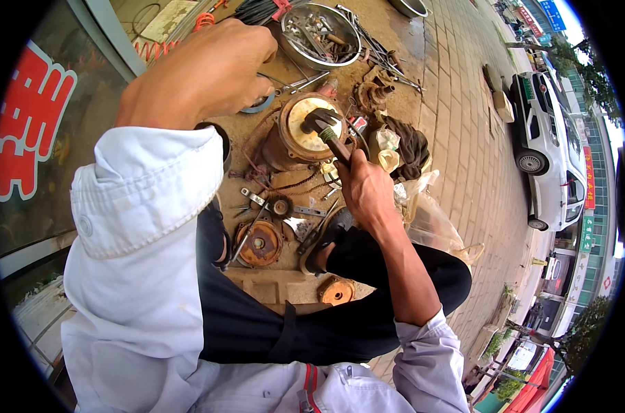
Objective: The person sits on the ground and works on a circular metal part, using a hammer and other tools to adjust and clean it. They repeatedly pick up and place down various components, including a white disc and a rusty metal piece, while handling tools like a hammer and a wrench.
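My right hand (364,182) grips a hammer (336,144) with a dark head and a greenish handle. Its head lies over the pale top of a rusty cylindrical metal housing (285,148). My left hand (209,72) is raised left of the housing, fingers curled; whatever it may hold is hidden. A blue ring (257,104) is just below it. Between my feet are a rusty round plate (257,244), a toothed dark disc (280,206) and several metal bars and tools. A smaller rusty disc (336,291) lies near my leg.
A metal bowl of parts (319,38), loose wrenches (395,69) and a flanged rusty part (374,95) lie above the housing. Dark rags (405,141) and plastic bags (436,227) are at right. A white car (546,151) stands on the pavement; a glass door (51,117) is at left.
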The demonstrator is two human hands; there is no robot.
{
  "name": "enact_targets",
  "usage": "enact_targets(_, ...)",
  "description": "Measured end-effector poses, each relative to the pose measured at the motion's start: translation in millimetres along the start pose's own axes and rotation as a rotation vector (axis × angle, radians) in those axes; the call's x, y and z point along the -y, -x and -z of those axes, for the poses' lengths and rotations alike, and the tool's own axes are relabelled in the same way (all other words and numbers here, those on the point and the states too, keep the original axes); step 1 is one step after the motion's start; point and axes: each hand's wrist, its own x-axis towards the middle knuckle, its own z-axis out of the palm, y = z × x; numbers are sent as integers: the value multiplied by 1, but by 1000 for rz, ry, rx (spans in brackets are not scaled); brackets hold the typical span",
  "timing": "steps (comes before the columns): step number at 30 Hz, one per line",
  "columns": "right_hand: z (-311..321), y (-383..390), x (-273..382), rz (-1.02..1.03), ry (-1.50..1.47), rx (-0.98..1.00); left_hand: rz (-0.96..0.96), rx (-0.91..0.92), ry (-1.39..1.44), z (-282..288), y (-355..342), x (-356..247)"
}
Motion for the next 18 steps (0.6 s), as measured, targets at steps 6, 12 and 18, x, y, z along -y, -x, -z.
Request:
enact_targets(6,-23,83,-3,-313,-304,-39,44,24,-30,3,4,1)
enact_targets(12,-70,159,-23,-602,-340,352,-5,-13,-10,3,9,0)
enact_targets(18,-190,156,-70,-857,-606,418,-6,3,18,2,5,-6)
